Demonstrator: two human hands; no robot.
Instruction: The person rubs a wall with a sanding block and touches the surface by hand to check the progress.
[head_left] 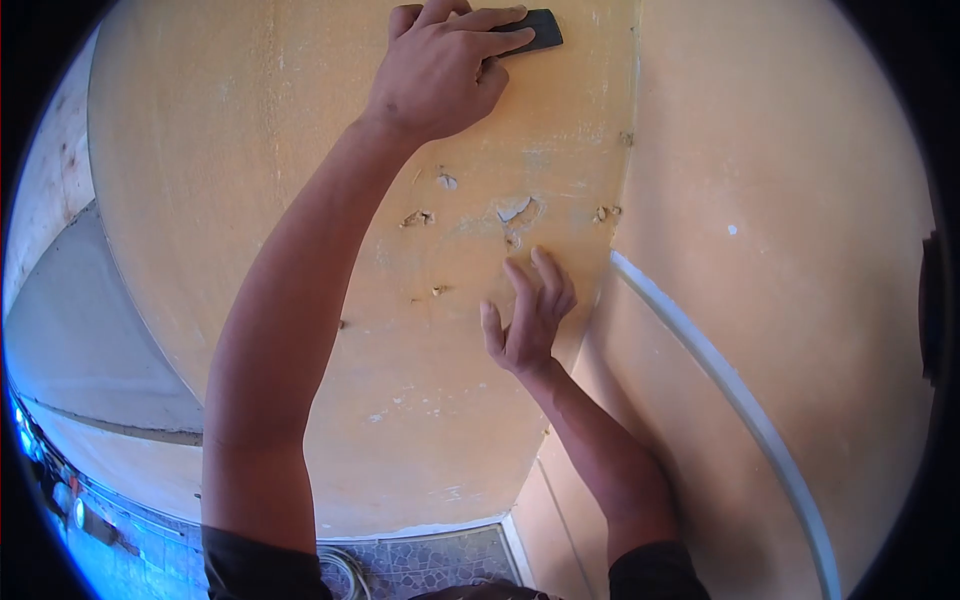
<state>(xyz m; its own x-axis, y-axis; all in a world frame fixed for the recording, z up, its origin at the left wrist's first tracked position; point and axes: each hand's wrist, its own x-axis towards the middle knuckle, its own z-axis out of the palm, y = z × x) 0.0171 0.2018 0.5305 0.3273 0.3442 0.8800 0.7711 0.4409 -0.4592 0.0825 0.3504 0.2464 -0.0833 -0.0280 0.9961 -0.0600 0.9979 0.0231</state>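
Observation:
Near the top of the view, my left hand [440, 75] holds a dark flat block [540, 33] against the orange-yellow wall [420, 370], with fingers laid over it. Lower and to the right, my right hand [530, 310] is empty, its fingers apart and slightly curled, close to the wall; whether it touches is unclear. Just above its fingertips is a chipped patch [517, 209] with pale material showing. Smaller holes and chips [418, 218] lie between the two hands.
A second wall [790, 200] meets this one at a corner on the right, with a pale strip [730, 385] curving down it. Below are a patterned floor [430, 565] and a coiled hose [345, 575]. A grey panel [95, 320] stands at left.

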